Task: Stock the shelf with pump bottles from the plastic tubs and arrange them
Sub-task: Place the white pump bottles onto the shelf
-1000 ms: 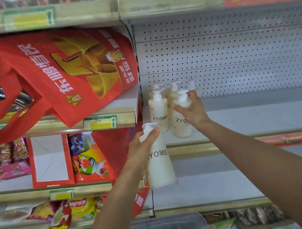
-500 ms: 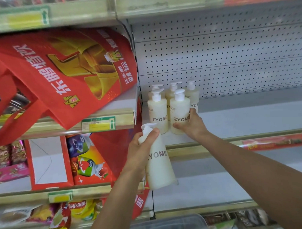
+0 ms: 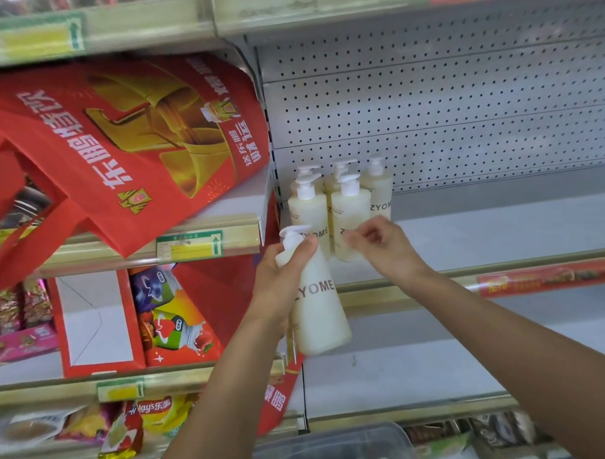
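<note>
Several cream ZYOME pump bottles [image 3: 349,210] stand in a tight cluster at the left end of the grey shelf [image 3: 483,230]. My left hand [image 3: 279,285] grips another such bottle, the held pump bottle [image 3: 317,311], by its shoulder; it hangs tilted below the shelf's front edge, pump pointing up and left. My right hand [image 3: 380,247] hovers just in front of the front-right bottle of the cluster, fingers loosely curled, with nothing in them. A clear plastic tub [image 3: 336,448] shows at the bottom edge.
A large red gift bag [image 3: 126,142] lies on the neighbouring shelf to the left and overhangs it. Red cartons [image 3: 167,320] and crisp packets [image 3: 153,416] fill the lower left shelves. A perforated back panel [image 3: 444,114] stands behind the bottles.
My right hand has let go of the front-right bottle, now set beside the front-left one, and drawn back towards me. My left hand has kept its bottle in about the same place.
</note>
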{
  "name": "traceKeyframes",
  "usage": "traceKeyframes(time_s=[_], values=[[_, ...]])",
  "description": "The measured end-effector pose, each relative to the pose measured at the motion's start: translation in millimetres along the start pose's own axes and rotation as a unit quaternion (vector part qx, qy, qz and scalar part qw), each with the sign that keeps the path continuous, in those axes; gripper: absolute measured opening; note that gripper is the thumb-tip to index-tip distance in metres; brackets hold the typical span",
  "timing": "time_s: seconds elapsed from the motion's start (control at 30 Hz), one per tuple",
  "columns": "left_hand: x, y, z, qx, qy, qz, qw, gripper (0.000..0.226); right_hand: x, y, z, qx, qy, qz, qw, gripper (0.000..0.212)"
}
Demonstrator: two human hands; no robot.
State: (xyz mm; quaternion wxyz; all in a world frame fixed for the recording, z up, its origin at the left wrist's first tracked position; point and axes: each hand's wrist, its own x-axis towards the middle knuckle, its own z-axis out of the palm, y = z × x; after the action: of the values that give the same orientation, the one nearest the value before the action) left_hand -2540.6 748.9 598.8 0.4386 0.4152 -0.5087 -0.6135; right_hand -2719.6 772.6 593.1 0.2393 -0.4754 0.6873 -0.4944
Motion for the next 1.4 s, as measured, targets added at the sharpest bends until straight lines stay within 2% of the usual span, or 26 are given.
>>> traceKeyframes(time_s=[0.1, 0.17, 0.23, 0.33, 0.43, 0.57, 0.67, 0.77, 0.97, 1.4], values=[[0, 6, 13, -0.002, -0.001, 0.03, 1.0, 0.043, -34, -21, -5, 0.014, -0.249, 0.025, 0.968, 0.056], [0, 9, 24, 0.005, 0.006, 0.048, 0.999, 0.043, -46, -24, -3, 0.031, -0.297, 0.001, 0.955, 0.038], [0, 13, 35, 0.015, 0.016, 0.075, 0.997, 0.04, -49, -22, -2, 0.054, -0.259, -0.017, 0.964, 0.029], [1, 18, 51, 0.05, 0.004, 0.123, 0.991, 0.034, -45, -18, -9, 0.047, -0.183, -0.035, 0.981, 0.042], [8, 21, 63, 0.103, -0.026, 0.158, 0.982, 0.044, -39, -13, -27, 0.065, -0.125, -0.043, 0.989, 0.051], [28, 11, 58, 0.217, 0.047, 0.277, 0.935, 0.037, -23, -3, -54, 0.104, -0.018, -0.044, 0.993, 0.059], [49, 6, 45, 0.304, 0.101, 0.308, 0.896, 0.058, -3, 9, -71, 0.094, 0.025, -0.034, 0.995, 0.069], [67, 4, 41, 0.358, 0.102, 0.284, 0.884, 0.075, 17, 23, -76, 0.061, 0.037, -0.017, 0.997, 0.074], [88, -2, 42, 0.398, 0.098, 0.241, 0.88, 0.091, 51, 55, -68, 0.037, 0.04, 0.01, 0.998, 0.075], [97, -6, 40, 0.385, 0.098, 0.254, 0.882, 0.091, 79, 64, -63, 0.004, 0.042, 0.026, 0.999, 0.073]])
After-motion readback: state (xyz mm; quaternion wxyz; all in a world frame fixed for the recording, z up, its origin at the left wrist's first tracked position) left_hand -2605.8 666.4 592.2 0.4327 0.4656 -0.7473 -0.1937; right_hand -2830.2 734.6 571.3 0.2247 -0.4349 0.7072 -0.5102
